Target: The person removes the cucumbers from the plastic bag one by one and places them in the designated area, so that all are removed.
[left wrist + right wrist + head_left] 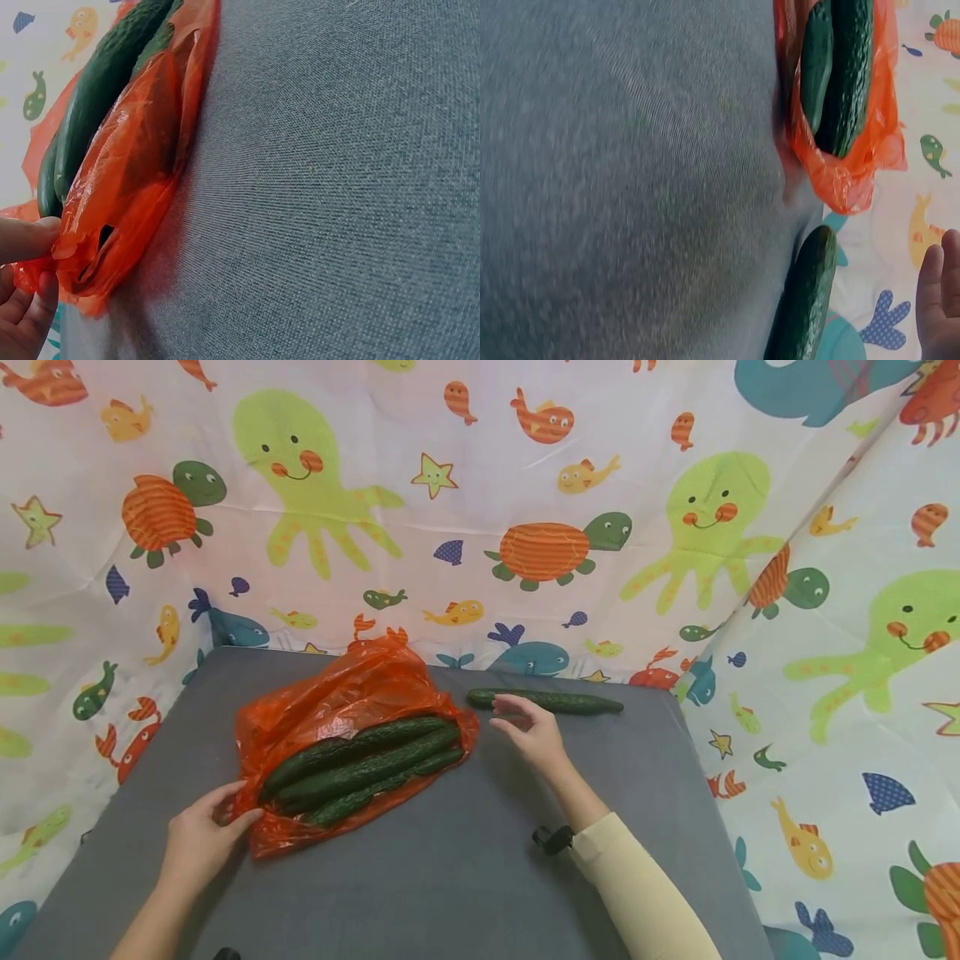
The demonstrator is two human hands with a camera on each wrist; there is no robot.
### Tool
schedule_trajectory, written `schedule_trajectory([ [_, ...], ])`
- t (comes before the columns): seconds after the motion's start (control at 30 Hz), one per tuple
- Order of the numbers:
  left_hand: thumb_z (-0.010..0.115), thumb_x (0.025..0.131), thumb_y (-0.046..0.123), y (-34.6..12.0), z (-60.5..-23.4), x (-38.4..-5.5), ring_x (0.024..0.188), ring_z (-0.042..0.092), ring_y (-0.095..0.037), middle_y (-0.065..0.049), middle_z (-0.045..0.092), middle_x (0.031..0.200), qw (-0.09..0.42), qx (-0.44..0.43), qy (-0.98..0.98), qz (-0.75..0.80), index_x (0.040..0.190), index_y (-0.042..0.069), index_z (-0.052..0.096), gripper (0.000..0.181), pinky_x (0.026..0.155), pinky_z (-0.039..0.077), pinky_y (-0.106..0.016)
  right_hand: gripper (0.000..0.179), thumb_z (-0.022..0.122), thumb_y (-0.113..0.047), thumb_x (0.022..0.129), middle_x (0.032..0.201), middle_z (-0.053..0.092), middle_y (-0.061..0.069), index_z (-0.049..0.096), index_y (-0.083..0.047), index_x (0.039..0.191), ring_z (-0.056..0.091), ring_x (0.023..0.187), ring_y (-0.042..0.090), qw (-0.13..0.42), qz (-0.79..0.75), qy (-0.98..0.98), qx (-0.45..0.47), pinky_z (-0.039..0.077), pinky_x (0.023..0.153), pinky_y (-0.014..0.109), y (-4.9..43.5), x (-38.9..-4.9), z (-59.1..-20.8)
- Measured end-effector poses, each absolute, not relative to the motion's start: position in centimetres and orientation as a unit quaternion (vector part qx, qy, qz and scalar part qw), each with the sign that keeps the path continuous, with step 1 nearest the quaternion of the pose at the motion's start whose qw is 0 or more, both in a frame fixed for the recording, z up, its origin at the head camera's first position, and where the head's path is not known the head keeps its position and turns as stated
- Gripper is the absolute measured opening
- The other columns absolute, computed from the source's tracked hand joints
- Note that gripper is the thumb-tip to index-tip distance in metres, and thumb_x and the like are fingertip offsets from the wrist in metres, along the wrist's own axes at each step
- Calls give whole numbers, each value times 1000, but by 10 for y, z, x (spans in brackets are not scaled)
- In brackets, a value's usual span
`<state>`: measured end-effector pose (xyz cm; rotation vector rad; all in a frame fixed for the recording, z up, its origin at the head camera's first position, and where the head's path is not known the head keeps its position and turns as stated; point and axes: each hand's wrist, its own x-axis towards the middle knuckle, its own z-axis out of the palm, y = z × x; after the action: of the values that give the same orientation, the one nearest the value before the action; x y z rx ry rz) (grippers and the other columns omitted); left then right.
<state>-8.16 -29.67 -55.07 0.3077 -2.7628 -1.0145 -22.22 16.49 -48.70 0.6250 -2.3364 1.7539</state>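
Note:
Several dark green cucumbers (367,768) lie side by side on an orange plastic bag (322,702), whose film rises behind them and folds along their front. At the bag's near left corner, my left hand (202,839) pinches the film between thumb and fingers; the left wrist view shows the thumb (30,238) on the crumpled edge. My right hand (536,735) is raised with loosely bent fingers, holding nothing. In the head view it overlaps a single cucumber (577,702) lying outside the bag. The right wrist view shows that cucumber (806,296) apart from the fingers (930,289).
A grey cloth-covered table (450,885) carries everything. Behind it and at both sides hangs a white curtain (465,468) printed with sea animals. A black strap (553,840) shows at the right wrist, by a pale yellow sleeve (637,893).

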Motion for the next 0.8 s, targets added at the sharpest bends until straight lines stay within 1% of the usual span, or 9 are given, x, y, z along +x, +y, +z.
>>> schedule_trajectory([
  [0.1, 83, 85, 28, -296, -549, -81, 94, 70, -46, -31, 69, 114, 89, 107, -930, -339, 127, 0, 66, 54, 79, 56, -60, 37, 74, 4, 88, 120, 67, 31, 65, 7, 124, 65, 110, 46, 73, 594, -773, 210, 55, 91, 57, 159, -221, -488],
  [0.3, 84, 85, 29, -296, -550, -81, 96, 70, -46, -31, 69, 115, 88, 110, -930, -340, 128, 0, 66, 55, 80, 55, -60, 39, 75, 3, 87, 118, 68, 30, 66, 4, 125, 64, 112, 45, 40, 603, -770, 205, 55, 93, 54, 150, -214, -491],
  [0.37, 83, 85, 29, -296, -550, -81, 97, 70, -46, -30, 69, 116, 84, 113, -929, -342, 129, 0, 65, 56, 80, 56, -60, 41, 76, 3, 87, 120, 67, 31, 66, 5, 126, 64, 113, 44, 25, 607, -767, 207, 53, 95, 56, 146, -212, -492],
  [0.47, 83, 85, 31, -295, -551, -82, 98, 70, -45, -30, 69, 116, 74, 121, -929, -342, 130, 0, 64, 57, 81, 55, -59, 42, 76, 3, 87, 122, 66, 30, 65, 4, 127, 66, 110, 41, 10, 605, -767, 212, 53, 95, 57, 140, -209, -493],
  [0.57, 82, 85, 31, -296, -551, -83, 98, 69, -45, -30, 70, 115, 69, 125, -928, -343, 131, 0, 64, 58, 82, 55, -60, 43, 76, 2, 87, 123, 67, 26, 65, 1, 128, 67, 110, 37, -1, 598, -772, 215, 54, 95, 54, 133, -207, -493],
  [0.6, 83, 85, 31, -296, -551, -83, 98, 70, -45, -29, 70, 115, 69, 127, -928, -342, 131, 0, 64, 58, 82, 55, -59, 43, 76, 1, 87, 123, 68, 25, 66, 0, 129, 67, 111, 38, -5, 595, -774, 216, 55, 95, 53, 131, -207, -494],
  [0.67, 83, 85, 30, -296, -550, -83, 97, 69, -45, -30, 70, 114, 70, 129, -928, -342, 130, 0, 64, 57, 81, 55, -60, 43, 76, -1, 87, 125, 67, 25, 65, -1, 129, 65, 114, 41, -11, 596, -773, 218, 53, 97, 54, 127, -209, -497],
  [0.8, 83, 85, 31, -296, -550, -82, 96, 69, -45, -29, 70, 113, 68, 132, -929, -340, 130, 0, 64, 58, 80, 55, -59, 45, 76, 1, 87, 126, 65, 28, 63, 4, 129, 60, 118, 47, -15, 606, -764, 223, 47, 101, 63, 117, -217, -515],
])
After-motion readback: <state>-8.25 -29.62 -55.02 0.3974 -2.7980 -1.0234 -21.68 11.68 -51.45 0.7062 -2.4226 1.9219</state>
